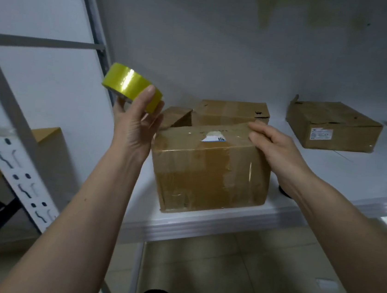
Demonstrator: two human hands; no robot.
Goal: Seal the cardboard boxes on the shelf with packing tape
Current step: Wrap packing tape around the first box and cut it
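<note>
While left hand (pixel 137 125) grips tape roll (pixel 133 87) clear of box (pixel 209 169), we rest right hand (pixel 276 148), fingers loosely bent, on top edge; best find tape end first, judging.

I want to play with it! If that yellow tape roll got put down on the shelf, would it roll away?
Probably, on its edge: the tape roll is round and glossy. Flat, it should stay. It looks light, since the left hand holds it by its fingertips.
</note>
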